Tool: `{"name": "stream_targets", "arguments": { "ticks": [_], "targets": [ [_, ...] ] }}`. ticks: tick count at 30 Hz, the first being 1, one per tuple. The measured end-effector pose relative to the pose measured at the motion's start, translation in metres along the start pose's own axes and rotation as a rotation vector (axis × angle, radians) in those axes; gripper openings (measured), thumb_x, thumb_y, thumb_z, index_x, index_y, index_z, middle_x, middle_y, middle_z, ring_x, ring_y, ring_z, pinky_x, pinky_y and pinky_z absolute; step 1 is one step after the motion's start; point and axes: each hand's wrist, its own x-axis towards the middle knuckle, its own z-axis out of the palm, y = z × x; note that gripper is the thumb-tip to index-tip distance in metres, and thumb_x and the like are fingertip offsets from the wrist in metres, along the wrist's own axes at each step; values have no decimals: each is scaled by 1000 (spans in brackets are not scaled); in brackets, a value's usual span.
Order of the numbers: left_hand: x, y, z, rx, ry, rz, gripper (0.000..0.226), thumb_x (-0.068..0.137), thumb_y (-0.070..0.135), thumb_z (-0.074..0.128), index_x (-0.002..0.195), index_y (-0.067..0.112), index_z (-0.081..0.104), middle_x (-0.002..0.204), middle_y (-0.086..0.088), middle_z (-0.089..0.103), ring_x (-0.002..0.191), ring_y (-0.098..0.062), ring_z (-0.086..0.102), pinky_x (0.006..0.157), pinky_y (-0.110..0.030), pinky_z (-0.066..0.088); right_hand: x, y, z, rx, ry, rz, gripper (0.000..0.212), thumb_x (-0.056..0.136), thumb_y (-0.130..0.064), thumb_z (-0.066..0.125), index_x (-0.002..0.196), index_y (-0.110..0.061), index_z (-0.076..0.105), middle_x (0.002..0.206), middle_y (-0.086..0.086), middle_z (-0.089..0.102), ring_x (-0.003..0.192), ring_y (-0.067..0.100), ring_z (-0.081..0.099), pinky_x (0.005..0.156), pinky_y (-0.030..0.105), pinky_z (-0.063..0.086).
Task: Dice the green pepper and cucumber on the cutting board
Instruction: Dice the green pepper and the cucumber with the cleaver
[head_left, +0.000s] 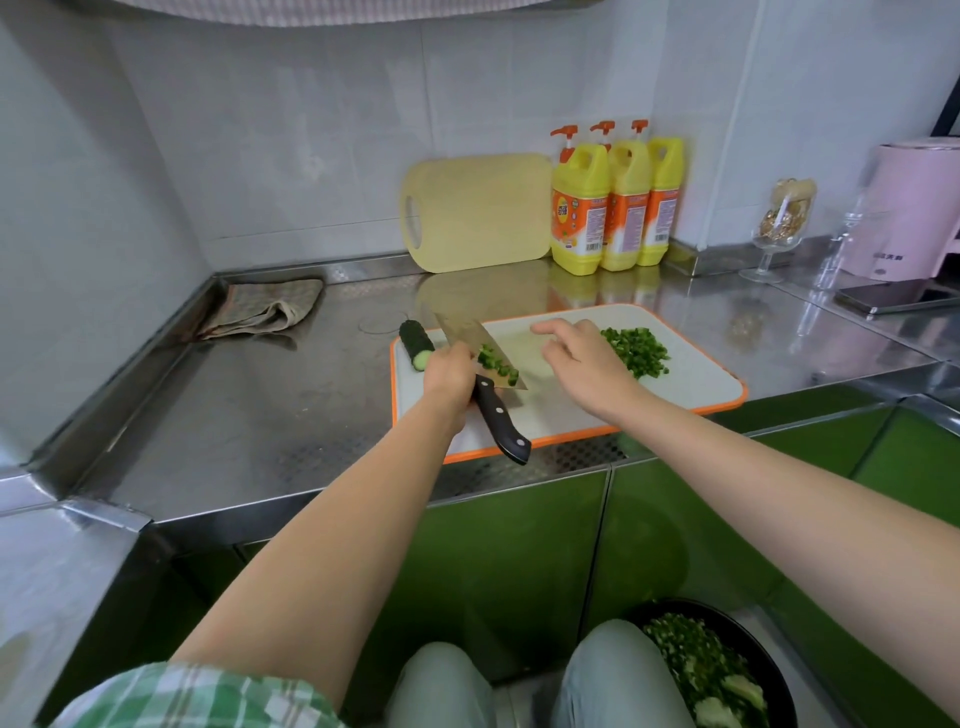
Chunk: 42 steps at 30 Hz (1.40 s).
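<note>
Down by your knees, low on the right, sits a black bowl (740, 626) of chopped greens, in front of the green cabinet doors (519, 561). Up on the steel surface (234, 415), the white cutting board (691, 384) with its orange rim lies right at the front edge.

Your left hand (448, 375) is wrapped around the knife (501, 415) where handle meets blade. The black handle pokes back toward you, out past the board's near rim. The blade points away from you, flat face up, and a line of green dice (498, 364) is riding on it.

Your right hand (584, 358) hovers palm down over the middle of the board, fingers (550, 328) loose and spread, holding nothing. Just beyond it to the right, there's the pile of diced green pieces (636, 351) on the board. Pepper or cucumber? Can't tell from here.

At the board's far left corner lies a cucumber stub (417, 345), pale cut face toward you, just beside your left hand.

Further back, a crumpled cloth (260, 312) lies in the left corner. A yellow board (478, 213) leans on the tiled wall, with three yellow bottles (579, 208) with orange pumps right next to it. Off to the right: a stemmed glass (779, 228), a pink appliance (909, 208), and a phone (893, 299) lying flat.
</note>
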Motion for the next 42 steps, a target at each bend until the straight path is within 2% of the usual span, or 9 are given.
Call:
{"name": "stream_targets", "arguments": {
  "ticks": [3, 5, 8, 18, 24, 30, 33, 39, 42],
  "targets": [
    [-2, -1, -2, -87, -5, -46, 15, 97, 13, 34, 97, 6, 47, 68, -11, 52, 38, -22, 53, 39, -23, 46, -4, -3, 8, 113, -125, -50, 44, 104, -33, 28, 148, -32, 35, 153, 2, 20, 142, 21, 23, 114, 35, 20],
    [-2, -2, 2, -84, 2, -42, 20, 98, 17, 33, 93, 9, 50, 76, -13, 55, 51, -23, 57, 53, -29, 53, -7, -9, 19, 41, -231, -103, 45, 105, -41, 23, 150, -41, 25, 161, -7, -5, 148, 19, -4, 118, 44, 3],
    [-3, -4, 10, -49, 4, -29, 27, 96, 20, 35, 77, 14, 54, 80, -11, 59, 81, -27, 58, 78, -39, 51, -9, -14, 33, -99, -292, -104, 45, 104, -46, 16, 149, -47, 16, 160, -10, -17, 147, 16, -16, 117, 46, -4],
    [-10, 0, 36, -72, -52, -28, 31, 98, 15, 29, 114, -3, 49, 86, -19, 53, 46, -26, 51, 37, -23, 44, 11, 26, 8, -362, -185, 175, 61, 101, -52, 5, 154, -25, 14, 160, 1, -21, 146, 18, -23, 117, 44, -7],
    [-10, 3, 43, -19, -56, 3, 31, 101, 19, 31, 110, -1, 52, 71, -11, 52, 45, -22, 54, 44, -24, 47, 11, 16, 11, -335, -197, -21, 51, 102, -51, 7, 152, -44, 10, 159, -5, -21, 145, 15, -23, 117, 45, -10],
    [-12, 1, 33, 55, -46, 18, 32, 99, 20, 29, 104, -1, 52, 79, -18, 54, 38, -22, 54, 40, -20, 43, 19, 24, 8, -367, -204, 189, 60, 101, -53, 6, 155, -28, 15, 160, 1, -21, 146, 19, -23, 117, 47, -7],
    [-11, 2, 28, 89, -32, 25, 27, 100, 19, 27, 104, 2, 48, 76, -12, 50, 30, -15, 51, 33, -16, 37, 13, 14, 7, -300, -185, 45, 55, 101, -54, 8, 153, -38, 9, 160, -1, -20, 146, 18, -22, 116, 45, -8],
    [-11, 1, 29, 51, -42, 51, 30, 98, 20, 29, 96, 3, 54, 85, -19, 56, 56, -27, 55, 54, -30, 47, 18, 13, 6, -347, -194, 190, 67, 101, -52, 8, 153, -12, 23, 162, 2, -12, 147, 19, -15, 116, 47, 0],
    [-8, 2, 28, 83, -2, 54, 27, 94, 25, 30, 82, 11, 50, 86, -16, 52, 77, -36, 59, 67, -37, 43, 14, 13, 2, -296, -151, 65, 57, 104, -43, 16, 150, -13, 30, 162, -2, 2, 147, 18, -2, 115, 45, 5]
  ]
}}
